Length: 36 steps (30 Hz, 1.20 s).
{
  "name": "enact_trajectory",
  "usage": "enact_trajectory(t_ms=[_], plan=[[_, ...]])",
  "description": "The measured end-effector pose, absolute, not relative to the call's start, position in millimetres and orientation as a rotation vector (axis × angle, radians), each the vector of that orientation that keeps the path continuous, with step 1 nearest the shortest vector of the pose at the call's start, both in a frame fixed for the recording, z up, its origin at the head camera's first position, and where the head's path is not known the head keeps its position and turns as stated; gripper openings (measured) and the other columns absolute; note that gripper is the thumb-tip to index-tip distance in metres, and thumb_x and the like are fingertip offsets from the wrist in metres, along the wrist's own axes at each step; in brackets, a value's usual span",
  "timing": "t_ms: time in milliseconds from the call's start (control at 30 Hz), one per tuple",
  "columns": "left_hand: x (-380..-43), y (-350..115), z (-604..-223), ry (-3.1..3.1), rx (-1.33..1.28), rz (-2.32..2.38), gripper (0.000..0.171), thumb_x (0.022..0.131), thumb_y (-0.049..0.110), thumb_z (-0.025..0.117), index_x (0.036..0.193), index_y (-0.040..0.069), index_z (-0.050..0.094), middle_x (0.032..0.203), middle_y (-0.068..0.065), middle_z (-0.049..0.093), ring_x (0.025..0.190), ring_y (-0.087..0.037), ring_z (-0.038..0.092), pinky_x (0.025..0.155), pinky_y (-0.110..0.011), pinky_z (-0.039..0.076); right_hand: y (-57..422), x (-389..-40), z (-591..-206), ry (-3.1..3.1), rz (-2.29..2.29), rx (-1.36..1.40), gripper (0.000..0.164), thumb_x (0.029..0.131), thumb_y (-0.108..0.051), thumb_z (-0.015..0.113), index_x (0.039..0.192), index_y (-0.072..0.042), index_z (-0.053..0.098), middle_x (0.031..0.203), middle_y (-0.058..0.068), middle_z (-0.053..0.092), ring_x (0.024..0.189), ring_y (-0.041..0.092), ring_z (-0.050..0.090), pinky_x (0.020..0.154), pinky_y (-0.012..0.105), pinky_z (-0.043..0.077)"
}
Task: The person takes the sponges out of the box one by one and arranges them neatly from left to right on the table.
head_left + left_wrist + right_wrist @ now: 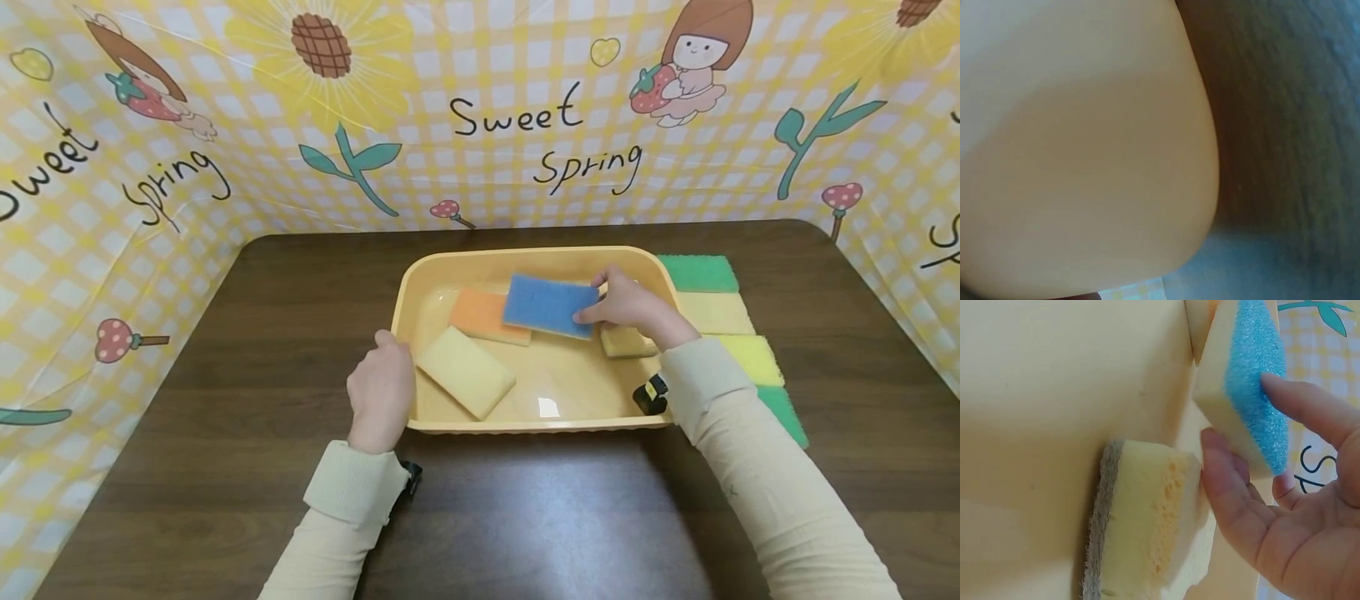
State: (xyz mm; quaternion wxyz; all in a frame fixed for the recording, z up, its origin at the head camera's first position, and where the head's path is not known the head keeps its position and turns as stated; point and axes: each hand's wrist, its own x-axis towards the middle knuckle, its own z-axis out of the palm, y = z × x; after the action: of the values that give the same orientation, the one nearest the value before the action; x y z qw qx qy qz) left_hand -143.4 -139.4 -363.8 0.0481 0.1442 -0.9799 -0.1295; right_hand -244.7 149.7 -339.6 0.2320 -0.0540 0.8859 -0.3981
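Note:
My right hand pinches the right end of a blue-topped sponge inside a yellow plastic basin. In the right wrist view, the thumb presses on the blue scouring side of this sponge while the fingers curl under its pale foam. Below that hand lies a yellow sponge with a grey scouring layer. My left hand grips the basin's left rim with curled fingers. To its right, a pale yellow sponge sits in the basin, and an orange sponge lies partly beneath the blue one.
Along the basin's right side, several sponges form a column on the brown table: a green one at the back, then a pale one, a yellow one and another green one. A patterned cloth stands behind the table.

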Motion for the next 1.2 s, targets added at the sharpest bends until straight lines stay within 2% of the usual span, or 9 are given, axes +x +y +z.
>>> enact_trajectory(t_ms=[133,333,567,700,800,900,1000,1100,1200], plan=[[-143,-139,-364,-2.982,0.436,-0.396,0.028,0.103,0.018,0.037,0.091,-0.004,0.048,0.07,-0.024,0.063,0.061,-0.036,0.065,0.051,-0.047,0.05,152,-245,-339,2.364,-1.208,-0.153,0.061,0.09,-0.013,0.065,0.13,0.005,0.022,0.076,0.003,0.054,0.063,0.012,0.056,0.068,0.026,0.049],[-143,-140,-364,-2.968,0.438,-0.403,0.027,0.103,0.018,0.036,0.09,-0.003,0.047,0.069,-0.024,0.062,0.061,-0.037,0.065,0.051,-0.048,0.05,152,-244,-337,2.365,-1.272,-0.148,0.062,0.092,-0.014,0.061,0.135,0.003,0.02,0.101,0.012,0.04,0.074,0.015,0.056,0.076,0.03,0.053],[-143,-140,-366,-2.958,0.429,-0.397,0.027,0.102,0.017,0.037,0.089,-0.003,0.047,0.069,-0.025,0.062,0.061,-0.038,0.065,0.051,-0.049,0.05,153,-245,-334,2.423,-1.246,-0.146,0.062,0.092,-0.016,0.061,0.139,0.003,0.025,0.1,0.012,0.041,0.073,0.015,0.056,0.078,0.031,0.052],[-143,-140,-366,-2.949,0.424,-0.399,0.026,0.102,0.017,0.038,0.089,-0.004,0.047,0.07,-0.026,0.063,0.062,-0.039,0.065,0.051,-0.05,0.05,155,-244,-332,2.453,-1.216,-0.141,0.067,0.094,-0.019,0.06,0.144,0.005,0.024,0.126,0.026,0.046,0.095,0.03,0.061,0.094,0.044,0.048],[-143,-139,-366,-2.942,0.418,-0.399,0.026,0.102,0.017,0.038,0.088,-0.004,0.047,0.069,-0.026,0.063,0.062,-0.04,0.065,0.051,-0.049,0.05,155,-244,-329,2.445,-1.219,-0.114,0.067,0.094,-0.021,0.059,0.144,0.008,0.025,0.139,0.029,0.04,0.115,0.039,0.055,0.104,0.049,0.041],[-142,-139,-366,-2.944,0.415,-0.395,0.027,0.102,0.017,0.038,0.088,-0.004,0.047,0.068,-0.025,0.062,0.061,-0.039,0.065,0.05,-0.049,0.05,155,-243,-327,2.467,-1.216,-0.072,0.062,0.094,-0.023,0.06,0.14,0.009,0.034,0.137,0.028,0.044,0.118,0.039,0.054,0.105,0.049,0.04],[-142,-139,-366,-2.944,0.412,-0.389,0.027,0.102,0.017,0.039,0.088,-0.004,0.047,0.067,-0.025,0.062,0.06,-0.039,0.065,0.05,-0.049,0.05,155,-243,-328,2.508,-1.213,-0.037,0.054,0.092,-0.025,0.062,0.13,0.008,0.044,0.129,0.024,0.05,0.112,0.035,0.057,0.103,0.047,0.042],[-142,-140,-366,-2.943,0.411,-0.39,0.026,0.102,0.016,0.039,0.087,-0.004,0.047,0.067,-0.025,0.062,0.06,-0.039,0.065,0.05,-0.049,0.05,156,-243,-328,2.522,-1.227,-0.03,0.047,0.091,-0.025,0.064,0.122,0.006,0.047,0.117,0.019,0.054,0.098,0.027,0.061,0.096,0.044,0.047],[-142,-140,-366,-2.946,0.412,-0.394,0.026,0.102,0.016,0.039,0.088,-0.004,0.047,0.068,-0.025,0.062,0.061,-0.039,0.065,0.051,-0.049,0.05,156,-243,-329,2.508,-1.252,-0.035,0.043,0.091,-0.022,0.064,0.119,0.004,0.044,0.105,0.013,0.055,0.082,0.018,0.06,0.085,0.036,0.052]])
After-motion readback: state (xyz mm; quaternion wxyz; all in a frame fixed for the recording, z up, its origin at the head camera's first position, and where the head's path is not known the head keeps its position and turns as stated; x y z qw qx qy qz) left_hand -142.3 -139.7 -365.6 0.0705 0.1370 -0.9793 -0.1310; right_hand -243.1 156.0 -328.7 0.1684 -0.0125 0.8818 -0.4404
